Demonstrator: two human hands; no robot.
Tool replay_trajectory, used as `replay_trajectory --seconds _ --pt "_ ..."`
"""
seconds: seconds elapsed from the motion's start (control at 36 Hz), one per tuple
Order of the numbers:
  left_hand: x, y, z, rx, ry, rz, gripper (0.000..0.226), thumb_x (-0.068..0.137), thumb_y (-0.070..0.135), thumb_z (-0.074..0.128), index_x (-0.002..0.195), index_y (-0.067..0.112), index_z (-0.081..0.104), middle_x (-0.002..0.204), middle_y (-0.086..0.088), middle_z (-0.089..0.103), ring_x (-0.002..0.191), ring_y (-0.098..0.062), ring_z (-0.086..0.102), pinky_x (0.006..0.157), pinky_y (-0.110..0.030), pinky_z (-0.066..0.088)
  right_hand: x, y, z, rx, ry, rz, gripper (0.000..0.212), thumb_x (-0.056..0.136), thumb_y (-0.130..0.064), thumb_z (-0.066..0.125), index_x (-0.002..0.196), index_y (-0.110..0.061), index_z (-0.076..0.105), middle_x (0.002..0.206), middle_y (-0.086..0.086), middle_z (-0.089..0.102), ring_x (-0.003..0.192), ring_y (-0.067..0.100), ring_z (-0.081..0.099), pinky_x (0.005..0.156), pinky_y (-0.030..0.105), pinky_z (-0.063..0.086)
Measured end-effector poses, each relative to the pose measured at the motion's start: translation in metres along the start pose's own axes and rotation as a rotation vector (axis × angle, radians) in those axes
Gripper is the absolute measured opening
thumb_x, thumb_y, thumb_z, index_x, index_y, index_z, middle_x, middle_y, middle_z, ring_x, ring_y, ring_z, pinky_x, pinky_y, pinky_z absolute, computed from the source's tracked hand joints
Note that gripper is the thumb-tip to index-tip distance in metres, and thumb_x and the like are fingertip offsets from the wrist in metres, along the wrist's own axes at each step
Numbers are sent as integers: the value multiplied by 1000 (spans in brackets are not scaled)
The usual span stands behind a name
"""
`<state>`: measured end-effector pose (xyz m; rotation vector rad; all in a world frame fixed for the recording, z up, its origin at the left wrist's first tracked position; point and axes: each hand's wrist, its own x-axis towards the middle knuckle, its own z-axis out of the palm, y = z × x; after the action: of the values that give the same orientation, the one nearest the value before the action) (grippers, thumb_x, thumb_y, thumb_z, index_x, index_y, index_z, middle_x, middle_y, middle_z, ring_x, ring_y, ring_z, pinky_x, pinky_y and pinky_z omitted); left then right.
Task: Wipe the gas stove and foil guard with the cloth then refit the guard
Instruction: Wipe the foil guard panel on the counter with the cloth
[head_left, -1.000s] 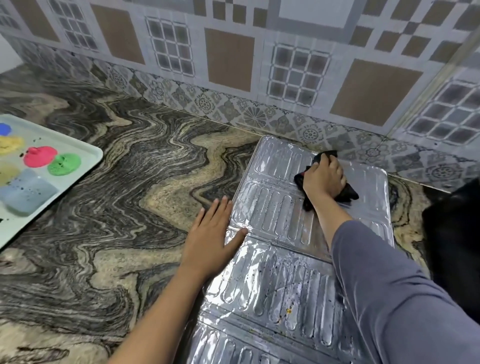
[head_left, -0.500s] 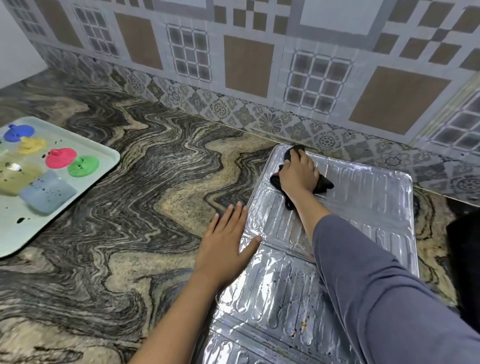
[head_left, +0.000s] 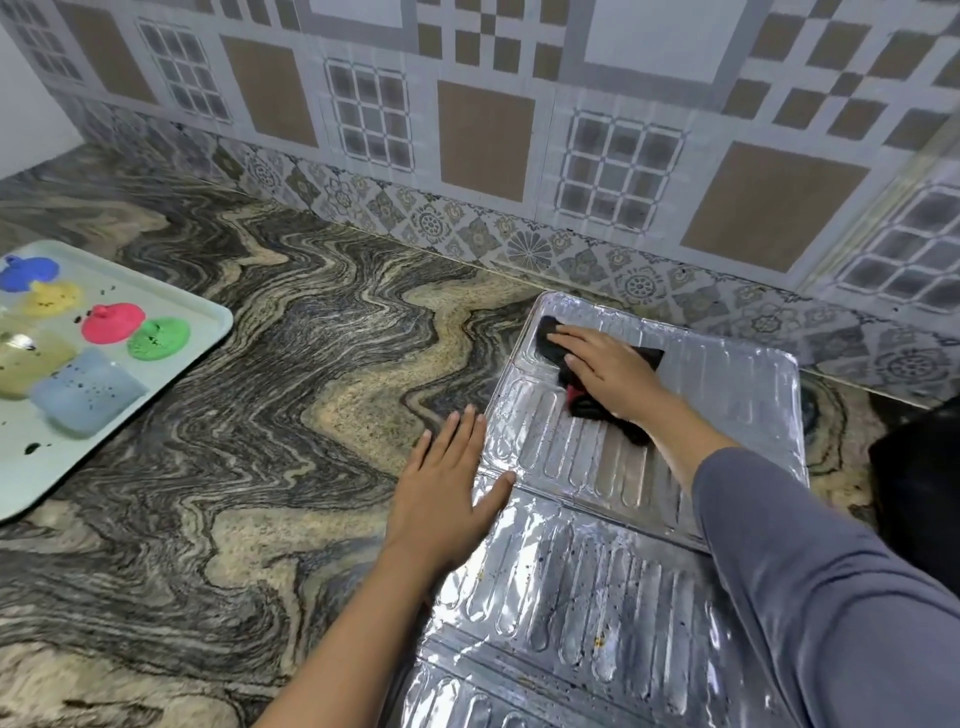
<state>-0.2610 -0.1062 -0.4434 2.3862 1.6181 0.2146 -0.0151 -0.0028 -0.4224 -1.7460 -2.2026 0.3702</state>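
Atop the ribbed silver foil guard (head_left: 727, 395), right hand (head_left: 608, 369) presses black cloth (head_left: 550, 338) (fingers straight, not curled round it); left hand (head_left: 447, 488) lies flat, empty, on its near-left edge.

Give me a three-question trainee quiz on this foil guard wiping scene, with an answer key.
1. True or false: the right hand presses a black cloth flat on the foil guard.
2. The left hand rests on: A the tray; B the countertop and the guard's left edge; C the wall.
3. Fill in: the speckled panel lies ___ to the person than the cloth.
Key: 1 true; 2 B; 3 nearer.
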Motion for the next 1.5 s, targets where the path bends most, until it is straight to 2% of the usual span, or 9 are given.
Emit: replay_trajectory --seconds 0.19,0.36,0.47,0.56,0.67,0.89,1.08,1.28,1.5 --pt "0 0 3 -8 -9 0 75 87 66 1 146 23 -16 153 8 -21 142 -9 -20 121 -36 -4 -51 38 -22 -33 152 415 41 99 -27 32 140 -22 38 149 1 35 136 23 32 110 40 27" --pt "0 -1 2 -22 3 -3 75 88 65 5 147 23 -12 155 7 -18 142 -8 -18 120 -36 -4 -83 21 -8 -54 412 851 42 98 -26 31 139 -17 37 150 6 32 138 27 27 111 44 21" --pt "1 -2 2 -40 9 0 73 90 64 8 148 23 -10 156 8 -16 143 -8 -18 120 -36 -4 -76 -9 9 -20 450 947 43 97 -25 33 140 -18 34 152 6 26 139 26 21 111 43 16" --pt "0 -3 1 -45 15 3 74 89 64 7 148 22 -10 156 7 -15 143 -8 -17 120 -36 -4 -57 -30 18 -10 427 908 44 96 -25 34 140 -19 34 153 5 25 140 26 21 112 43 16" --pt "1 -4 2 -56 30 3 74 90 64 9 148 23 -9 156 8 -14 143 -6 -16 120 -35 -5 -25 -51 24 -2 306 768 45 98 -27 31 142 -21 30 154 1 22 141 24 18 113 41 14" --pt "1 -2 3 -39 34 3 74 90 64 10 149 21 -6 157 6 -10 144 -7 -12 120 -35 -4 -2 -83 37 -45 50 276 43 99 -33 26 142 -29 29 152 -6 26 140 17 21 113 39 16" --pt "2 -2 5 -37 32 -10 76 89 66 10 148 22 -7 157 7 -10 144 -6 -12 121 -36 -3 -33 -65 27 27 -86 -109 38 98 -32 33 135 -33 43 144 -13 40 134 10 33 105 37 25" --pt "1 0 -2 -25 19 -16 75 90 64 13 149 22 -4 157 6 -9 144 -6 -11 120 -35 -5 -57 -50 16 99 -117 -131 37 95 -37 35 128 -37 50 140 -18 44 130 8 38 105 39 30" --pt "-1 1 -1 5 20 -14 77 88 67 11 149 22 -2 157 8 -7 144 -5 -9 119 -33 -3 -88 -18 3 97 9 86 35 97 -30 38 130 -35 48 142 -13 43 132 11 37 107 43 31"
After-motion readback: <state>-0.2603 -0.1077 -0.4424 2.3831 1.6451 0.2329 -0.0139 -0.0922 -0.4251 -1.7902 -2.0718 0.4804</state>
